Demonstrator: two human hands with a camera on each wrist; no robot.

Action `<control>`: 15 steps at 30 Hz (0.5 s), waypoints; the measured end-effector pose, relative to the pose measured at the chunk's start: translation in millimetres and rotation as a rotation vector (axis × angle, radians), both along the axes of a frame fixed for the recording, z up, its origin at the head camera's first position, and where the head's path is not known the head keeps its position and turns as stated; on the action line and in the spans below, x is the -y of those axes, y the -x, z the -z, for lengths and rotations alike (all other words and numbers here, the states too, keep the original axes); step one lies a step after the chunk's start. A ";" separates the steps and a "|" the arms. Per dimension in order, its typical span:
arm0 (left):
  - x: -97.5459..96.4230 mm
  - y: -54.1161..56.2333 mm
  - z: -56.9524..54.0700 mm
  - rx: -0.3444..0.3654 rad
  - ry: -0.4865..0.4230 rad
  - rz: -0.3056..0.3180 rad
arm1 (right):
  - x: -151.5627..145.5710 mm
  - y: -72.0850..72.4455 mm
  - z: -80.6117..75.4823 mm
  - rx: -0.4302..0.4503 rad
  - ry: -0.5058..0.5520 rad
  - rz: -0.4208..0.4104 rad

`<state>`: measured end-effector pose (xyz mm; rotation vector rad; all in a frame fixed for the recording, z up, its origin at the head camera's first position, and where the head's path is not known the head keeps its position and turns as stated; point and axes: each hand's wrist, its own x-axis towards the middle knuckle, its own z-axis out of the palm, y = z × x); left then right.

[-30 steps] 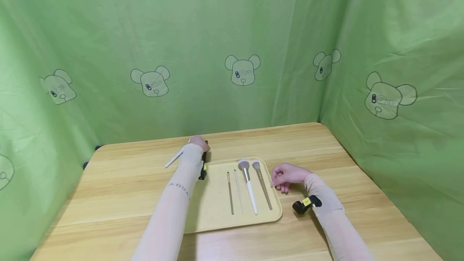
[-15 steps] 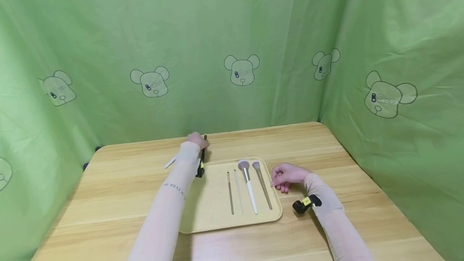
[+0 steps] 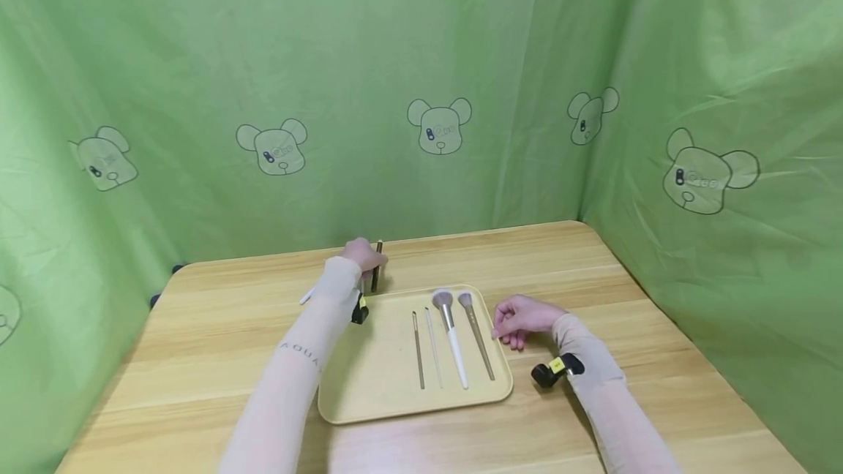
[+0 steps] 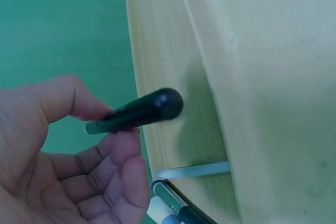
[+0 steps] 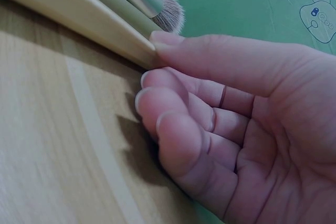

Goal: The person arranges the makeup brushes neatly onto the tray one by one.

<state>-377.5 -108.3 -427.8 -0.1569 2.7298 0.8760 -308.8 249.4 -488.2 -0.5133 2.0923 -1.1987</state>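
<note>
My left hand (image 3: pixel 363 254), at the table's back edge behind the tray, pinches a slim dark tube (image 4: pixel 142 111) with a rounded end between thumb and fingers. In the left wrist view the tube is held above the tabletop. At the tray's right side my right hand (image 3: pixel 527 317) pinches the rim of the yellow tray (image 5: pixel 113 27) between thumb and curled fingers. On the tray (image 3: pixel 375 401) lie a big white-handled makeup brush (image 3: pixel 453 342), a brown-handled makeup brush (image 3: pixel 477 339), a thin dark brush (image 3: pixel 418 353) and a thin pale stick (image 3: pixel 434 350).
Below the left hand lie a pale pointed stick (image 4: pixel 197 170) and a dark handle with a silvery band (image 4: pixel 176 200). A white handle (image 3: pixel 306 296) shows left of the left forearm. A green curtain (image 3: pixel 356 79) hangs behind the wooden table (image 3: pixel 211 335).
The left hand has moved slightly back and right with the dark tube, which shows more fully. Its forearm has shifted left, uncovering the tray's left corner. The right hand stays put.
</note>
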 end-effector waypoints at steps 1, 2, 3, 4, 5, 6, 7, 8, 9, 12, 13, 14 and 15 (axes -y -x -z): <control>1.2 -0.4 0.7 0.001 -0.010 0.008 | 0.2 0.2 0.3 0.001 -0.001 0.000; 2.3 -1.3 1.0 0.005 -0.027 0.012 | 0.3 0.4 0.5 0.002 -0.001 0.001; 3.7 -2.4 1.3 0.009 -0.042 0.017 | 0.5 0.5 0.7 0.003 -0.001 0.003; 4.9 -3.6 1.5 0.012 -0.061 0.017 | 0.5 0.7 0.9 0.003 -0.001 0.004; 5.9 -5.2 1.5 0.016 -0.078 0.018 | 0.5 0.8 1.0 0.004 -0.001 0.005; 7.0 -7.2 1.5 0.015 -0.090 0.021 | 0.6 0.9 1.1 0.005 0.000 0.007; 8.0 -9.3 1.5 0.017 -0.105 0.020 | 0.6 0.9 1.1 0.005 0.001 0.007; 8.8 -11.8 1.0 0.020 -0.120 0.020 | 0.6 1.0 1.2 0.005 0.002 0.006; 9.6 -14.3 0.9 0.020 -0.131 0.022 | 0.7 1.0 1.2 0.006 0.003 0.006; 11.4 -22.3 0.7 0.004 -0.154 0.035 | 0.6 1.2 1.6 0.007 0.004 0.003; 11.7 -25.5 0.0 -0.002 -0.164 0.036 | 0.5 1.2 1.7 0.006 0.004 0.001; 11.7 -29.0 -1.0 -0.009 -0.174 0.038 | 0.4 1.3 1.9 0.006 0.004 0.001; 11.7 -32.3 -1.8 -0.017 -0.187 0.039 | 0.4 1.4 2.1 0.006 0.003 0.000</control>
